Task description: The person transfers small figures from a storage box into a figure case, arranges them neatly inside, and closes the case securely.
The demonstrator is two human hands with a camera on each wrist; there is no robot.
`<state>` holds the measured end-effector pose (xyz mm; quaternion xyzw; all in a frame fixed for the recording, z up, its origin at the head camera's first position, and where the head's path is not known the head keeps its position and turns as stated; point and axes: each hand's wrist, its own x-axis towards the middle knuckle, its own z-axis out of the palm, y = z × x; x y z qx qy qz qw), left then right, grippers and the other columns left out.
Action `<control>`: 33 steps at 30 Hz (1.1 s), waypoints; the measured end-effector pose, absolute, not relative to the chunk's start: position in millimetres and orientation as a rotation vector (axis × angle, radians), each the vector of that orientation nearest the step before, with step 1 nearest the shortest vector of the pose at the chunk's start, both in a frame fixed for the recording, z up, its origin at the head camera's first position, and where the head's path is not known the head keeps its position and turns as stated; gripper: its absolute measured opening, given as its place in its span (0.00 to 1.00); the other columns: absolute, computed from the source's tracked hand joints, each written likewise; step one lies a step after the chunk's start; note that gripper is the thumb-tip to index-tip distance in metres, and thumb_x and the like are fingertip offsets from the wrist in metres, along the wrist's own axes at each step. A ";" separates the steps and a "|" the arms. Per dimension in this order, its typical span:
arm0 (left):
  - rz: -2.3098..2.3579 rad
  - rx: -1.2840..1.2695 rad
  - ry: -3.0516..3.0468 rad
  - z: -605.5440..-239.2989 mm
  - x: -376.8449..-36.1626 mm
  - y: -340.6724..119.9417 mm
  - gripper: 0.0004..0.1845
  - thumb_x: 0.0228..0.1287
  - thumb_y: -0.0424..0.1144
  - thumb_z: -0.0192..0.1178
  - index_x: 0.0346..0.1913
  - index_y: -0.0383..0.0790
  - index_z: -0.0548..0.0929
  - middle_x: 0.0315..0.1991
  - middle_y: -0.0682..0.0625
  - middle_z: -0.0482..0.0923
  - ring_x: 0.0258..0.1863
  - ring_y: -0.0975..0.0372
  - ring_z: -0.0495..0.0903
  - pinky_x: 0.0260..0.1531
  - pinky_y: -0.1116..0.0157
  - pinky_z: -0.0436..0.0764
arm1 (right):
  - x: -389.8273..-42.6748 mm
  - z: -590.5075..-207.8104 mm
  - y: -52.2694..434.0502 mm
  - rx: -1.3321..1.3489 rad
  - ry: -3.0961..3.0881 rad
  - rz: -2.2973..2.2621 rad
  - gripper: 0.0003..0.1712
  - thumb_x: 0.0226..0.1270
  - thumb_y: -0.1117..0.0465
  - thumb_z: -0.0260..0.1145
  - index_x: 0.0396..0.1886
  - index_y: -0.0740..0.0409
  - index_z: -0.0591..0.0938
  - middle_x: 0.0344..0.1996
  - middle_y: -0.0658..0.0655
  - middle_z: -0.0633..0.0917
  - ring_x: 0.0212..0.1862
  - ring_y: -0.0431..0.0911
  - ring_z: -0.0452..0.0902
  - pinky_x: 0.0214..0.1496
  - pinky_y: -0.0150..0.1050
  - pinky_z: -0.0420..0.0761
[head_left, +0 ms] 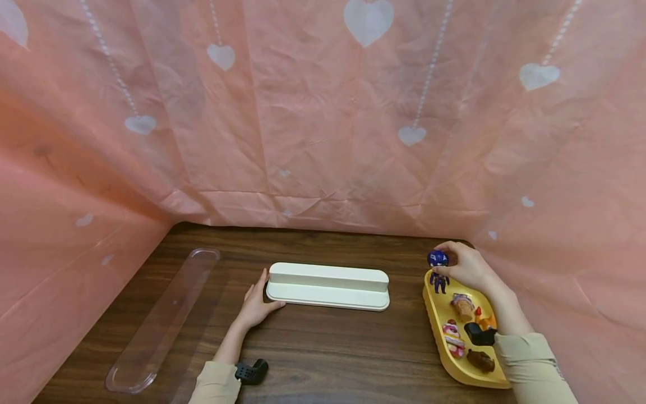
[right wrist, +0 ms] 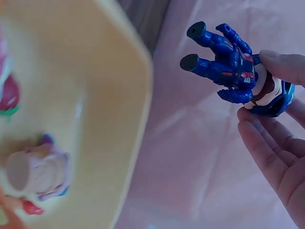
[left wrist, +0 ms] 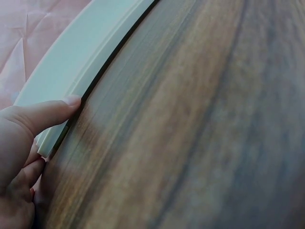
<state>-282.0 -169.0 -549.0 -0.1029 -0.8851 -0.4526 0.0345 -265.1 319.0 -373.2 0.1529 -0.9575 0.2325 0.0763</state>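
The right hand (head_left: 466, 265) pinches a blue figure (head_left: 437, 269) above the yellow tray (head_left: 435, 314). The left hand (head_left: 257, 303) rests against the white stand (head_left: 328, 285).

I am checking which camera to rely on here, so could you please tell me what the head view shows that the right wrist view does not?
Only the head view shows the left hand touching the long white stepped stand, the clear plastic cover and the dark wooden table. Only the right wrist view shows the soles of the figure's feet. Both show the right hand pinching the blue toy figure by its head beside the yellow plastic tray of small figures.
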 end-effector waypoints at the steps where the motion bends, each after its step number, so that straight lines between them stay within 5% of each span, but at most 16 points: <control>1: -1.390 -0.317 -2.722 -548.9 -281.9 -169.1 0.58 0.54 0.41 0.73 0.75 0.24 0.44 0.71 0.29 0.57 0.73 0.42 0.55 0.72 0.43 0.42 | -263.9 -370.1 316.2 0.463 -2.862 0.692 0.26 0.58 0.60 0.74 0.52 0.69 0.79 0.40 0.63 0.84 0.42 0.55 0.80 0.46 0.53 0.79; 33: -1.392 -0.319 -2.734 -546.6 -279.1 -168.8 0.57 0.55 0.41 0.73 0.75 0.24 0.43 0.71 0.28 0.56 0.73 0.42 0.54 0.71 0.42 0.41 | -240.3 -340.0 220.3 0.519 -2.550 0.836 0.25 0.52 0.65 0.77 0.50 0.64 0.80 0.43 0.63 0.79 0.44 0.59 0.82 0.47 0.55 0.81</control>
